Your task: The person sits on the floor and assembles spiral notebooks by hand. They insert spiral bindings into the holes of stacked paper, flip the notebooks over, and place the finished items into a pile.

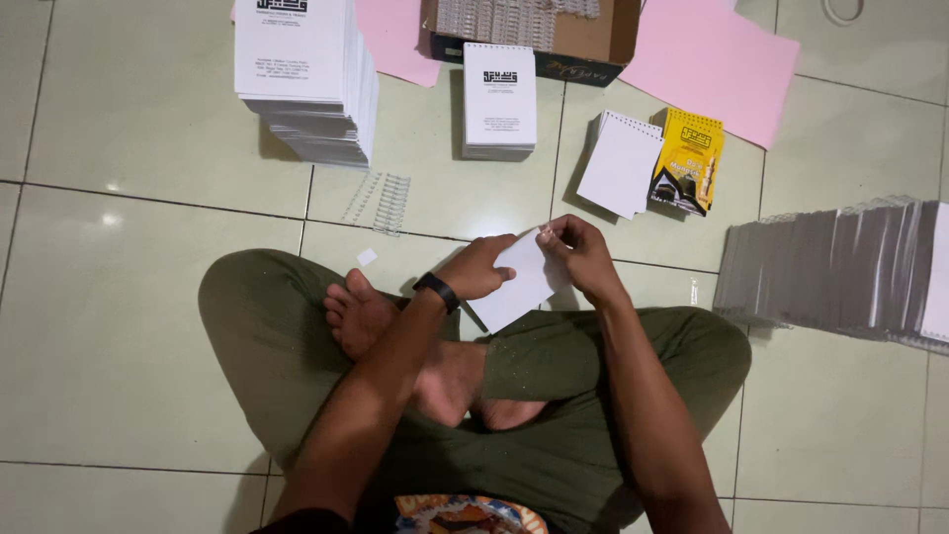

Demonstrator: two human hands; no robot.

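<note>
The pale green tiled floor [138, 326] carries everything, and the person sits cross-legged on it in olive trousers, bare feet tucked below the hands. Well beyond the left hand stands a tall stack of white printed sheets [301, 74]. Far to the outside of the right hand lies a long fanned row of grey sheets [840, 272]. Beyond both hands, at the far edge, sits an open cardboard box [583, 40] with pink paper sheets [712, 64] spread beside it. Nearer, straight ahead of the hands, stands a pile of white spiral-bound notepads [499, 99]; ahead of the right hand lie a loose white notepad [621, 163] and, touching it, a yellow-covered notepad [689, 161]. Ahead of the left hand lie wire binding coils [391, 203], with a small white paper scrap [367, 257] just beside that hand.

The white booklet [524, 282] is held between the two hands, above the knees, tilted. The left hand [477, 269], a black band at its wrist, is closed on the booklet's near-left edge. The right hand [583, 255] pinches its upper corner with fingers curled together.
</note>
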